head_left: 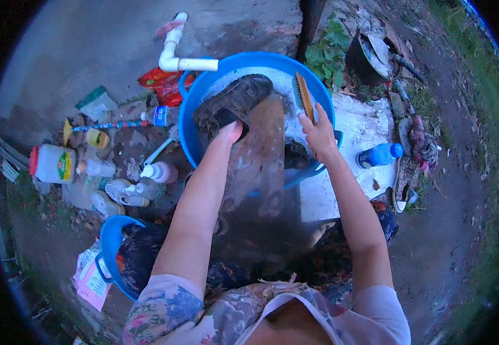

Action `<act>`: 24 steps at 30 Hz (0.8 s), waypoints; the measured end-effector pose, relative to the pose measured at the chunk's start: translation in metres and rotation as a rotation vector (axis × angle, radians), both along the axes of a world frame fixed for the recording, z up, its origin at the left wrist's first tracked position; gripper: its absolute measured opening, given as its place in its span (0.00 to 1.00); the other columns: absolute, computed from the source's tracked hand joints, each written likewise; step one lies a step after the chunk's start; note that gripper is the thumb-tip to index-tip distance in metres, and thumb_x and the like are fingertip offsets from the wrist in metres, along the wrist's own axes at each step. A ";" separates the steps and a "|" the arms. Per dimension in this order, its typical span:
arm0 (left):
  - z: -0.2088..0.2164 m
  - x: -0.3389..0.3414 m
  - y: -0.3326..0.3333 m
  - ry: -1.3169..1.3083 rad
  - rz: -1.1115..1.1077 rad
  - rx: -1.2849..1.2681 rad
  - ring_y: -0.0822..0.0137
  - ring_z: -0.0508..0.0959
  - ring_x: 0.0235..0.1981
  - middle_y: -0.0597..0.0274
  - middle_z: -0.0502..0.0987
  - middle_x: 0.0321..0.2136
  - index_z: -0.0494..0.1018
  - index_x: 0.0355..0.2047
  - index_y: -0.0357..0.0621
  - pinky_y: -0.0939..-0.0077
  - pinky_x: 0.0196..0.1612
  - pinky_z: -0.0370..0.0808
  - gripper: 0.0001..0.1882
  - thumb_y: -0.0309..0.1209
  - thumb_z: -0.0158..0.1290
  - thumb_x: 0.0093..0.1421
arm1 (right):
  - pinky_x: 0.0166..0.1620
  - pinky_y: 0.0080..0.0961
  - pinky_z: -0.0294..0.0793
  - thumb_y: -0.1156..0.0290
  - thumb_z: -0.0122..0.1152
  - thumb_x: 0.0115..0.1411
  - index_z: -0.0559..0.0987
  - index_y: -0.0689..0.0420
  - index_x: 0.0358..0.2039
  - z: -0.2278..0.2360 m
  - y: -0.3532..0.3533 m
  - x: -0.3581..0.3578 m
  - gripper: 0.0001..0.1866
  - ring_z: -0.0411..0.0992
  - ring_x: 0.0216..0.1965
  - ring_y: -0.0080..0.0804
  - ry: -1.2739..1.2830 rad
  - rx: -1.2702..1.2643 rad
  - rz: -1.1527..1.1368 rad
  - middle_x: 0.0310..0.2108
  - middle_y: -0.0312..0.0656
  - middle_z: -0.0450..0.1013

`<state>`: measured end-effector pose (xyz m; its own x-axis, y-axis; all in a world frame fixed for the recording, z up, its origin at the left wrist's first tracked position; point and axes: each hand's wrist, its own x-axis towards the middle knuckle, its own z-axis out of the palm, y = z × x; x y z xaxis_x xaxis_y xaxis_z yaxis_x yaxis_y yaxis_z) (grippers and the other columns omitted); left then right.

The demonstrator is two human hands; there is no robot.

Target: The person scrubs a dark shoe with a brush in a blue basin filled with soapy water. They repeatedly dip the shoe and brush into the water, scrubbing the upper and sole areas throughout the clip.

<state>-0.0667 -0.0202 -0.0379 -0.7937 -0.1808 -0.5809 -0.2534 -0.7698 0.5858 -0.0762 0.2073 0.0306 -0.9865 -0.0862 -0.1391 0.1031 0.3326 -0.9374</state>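
Enclosing the fingers of the left hand, the dark shoe hides whether they grasp; rightward, apart, the right hand clasps a brush.

Bright blue colours the tub, white its suds; mottled dark brown covers the shoe; the brush shows an orange-tan back; the pipe is white; red tops a whitish jug; pink-and-blue flowers pattern the pale shirt.
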 end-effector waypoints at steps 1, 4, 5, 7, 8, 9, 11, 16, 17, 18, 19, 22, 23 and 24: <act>-0.003 0.001 -0.001 0.005 0.007 0.021 0.60 0.65 0.56 0.57 0.64 0.57 0.60 0.58 0.42 0.64 0.59 0.63 0.22 0.38 0.32 0.67 | 0.21 0.27 0.69 0.60 0.58 0.56 0.59 0.62 0.59 0.005 -0.003 -0.004 0.34 0.70 0.20 0.29 -0.095 -0.010 -0.005 0.28 0.43 0.71; -0.010 0.000 0.001 0.021 0.016 0.076 0.60 0.65 0.56 0.57 0.64 0.57 0.60 0.57 0.42 0.64 0.59 0.63 0.22 0.38 0.32 0.67 | 0.28 0.31 0.70 0.56 0.51 0.59 0.57 0.57 0.62 0.006 -0.025 -0.021 0.34 0.69 0.25 0.40 -0.091 0.095 0.055 0.35 0.51 0.71; -0.010 -0.005 0.006 0.033 0.013 0.093 0.60 0.65 0.56 0.57 0.64 0.57 0.60 0.57 0.42 0.64 0.59 0.63 0.22 0.38 0.32 0.67 | 0.33 0.35 0.71 0.57 0.51 0.59 0.58 0.57 0.61 -0.015 -0.037 -0.031 0.32 0.71 0.30 0.46 0.055 0.197 0.065 0.38 0.55 0.71; -0.010 -0.005 0.005 0.050 0.037 0.123 0.60 0.65 0.56 0.56 0.64 0.57 0.60 0.57 0.42 0.64 0.59 0.63 0.22 0.38 0.33 0.67 | 0.45 0.43 0.68 0.58 0.50 0.59 0.61 0.58 0.60 -0.005 -0.077 -0.018 0.31 0.69 0.43 0.57 0.151 0.316 0.133 0.44 0.63 0.69; -0.011 -0.003 0.002 0.054 0.052 0.134 0.60 0.65 0.56 0.56 0.64 0.57 0.61 0.57 0.42 0.64 0.59 0.63 0.22 0.38 0.33 0.67 | 0.53 0.46 0.64 0.58 0.50 0.59 0.62 0.58 0.59 0.021 -0.098 0.006 0.30 0.65 0.51 0.62 0.099 0.331 0.181 0.47 0.66 0.67; -0.013 0.000 -0.002 0.053 0.070 0.140 0.60 0.65 0.56 0.56 0.64 0.57 0.61 0.57 0.42 0.64 0.59 0.63 0.22 0.38 0.33 0.67 | 0.53 0.46 0.64 0.57 0.51 0.59 0.61 0.58 0.60 0.033 -0.112 0.030 0.31 0.66 0.51 0.60 0.235 0.539 0.357 0.46 0.66 0.68; -0.011 -0.002 0.001 0.063 0.073 0.159 0.60 0.65 0.56 0.56 0.64 0.57 0.61 0.57 0.42 0.64 0.59 0.63 0.22 0.37 0.33 0.66 | 0.47 0.46 0.69 0.56 0.51 0.59 0.60 0.57 0.60 0.019 -0.112 0.041 0.32 0.71 0.43 0.57 0.609 0.845 0.471 0.40 0.62 0.72; -0.003 -0.012 0.008 0.099 0.071 0.183 0.60 0.66 0.56 0.56 0.64 0.57 0.61 0.57 0.41 0.64 0.59 0.63 0.22 0.37 0.33 0.66 | 0.43 0.47 0.71 0.53 0.48 0.60 0.61 0.54 0.60 0.023 -0.057 -0.043 0.30 0.73 0.38 0.57 0.117 0.794 0.244 0.36 0.60 0.74; -0.006 -0.012 0.006 0.098 0.079 0.178 0.60 0.66 0.56 0.56 0.64 0.57 0.61 0.57 0.41 0.64 0.59 0.63 0.22 0.37 0.34 0.66 | 0.43 0.46 0.71 0.54 0.48 0.60 0.60 0.54 0.60 0.003 -0.056 -0.039 0.30 0.73 0.39 0.58 0.169 0.789 0.266 0.35 0.60 0.74; -0.007 -0.011 0.005 0.103 0.092 0.183 0.60 0.66 0.56 0.56 0.64 0.57 0.61 0.57 0.41 0.64 0.59 0.63 0.22 0.37 0.34 0.66 | 0.43 0.47 0.70 0.55 0.49 0.60 0.60 0.54 0.60 0.010 -0.062 -0.019 0.31 0.71 0.40 0.60 0.171 0.755 0.250 0.36 0.60 0.73; -0.010 -0.005 0.003 0.091 0.094 0.186 0.60 0.66 0.56 0.56 0.64 0.57 0.61 0.57 0.41 0.64 0.59 0.63 0.22 0.37 0.34 0.66 | 0.42 0.48 0.70 0.56 0.49 0.59 0.58 0.55 0.61 0.011 -0.069 -0.001 0.32 0.72 0.37 0.60 0.251 0.733 0.292 0.34 0.61 0.73; -0.012 -0.003 0.000 0.091 0.084 0.188 0.60 0.66 0.56 0.56 0.64 0.57 0.61 0.57 0.41 0.64 0.59 0.63 0.22 0.37 0.34 0.66 | 0.43 0.47 0.70 0.57 0.49 0.60 0.58 0.55 0.61 -0.004 -0.061 -0.002 0.31 0.72 0.37 0.60 0.239 0.663 0.285 0.34 0.63 0.73; -0.013 -0.001 -0.001 0.096 0.081 0.184 0.60 0.66 0.56 0.56 0.64 0.57 0.61 0.57 0.41 0.64 0.59 0.63 0.22 0.37 0.34 0.66 | 0.44 0.47 0.70 0.58 0.48 0.60 0.59 0.54 0.61 -0.029 -0.051 -0.029 0.30 0.72 0.38 0.60 0.196 0.663 0.223 0.36 0.63 0.73; -0.017 0.002 -0.003 0.094 0.088 0.179 0.60 0.66 0.56 0.56 0.64 0.57 0.61 0.57 0.41 0.64 0.59 0.63 0.22 0.37 0.34 0.66 | 0.45 0.47 0.69 0.58 0.48 0.61 0.60 0.52 0.61 -0.033 -0.056 -0.041 0.28 0.72 0.39 0.59 0.153 0.657 0.171 0.37 0.63 0.73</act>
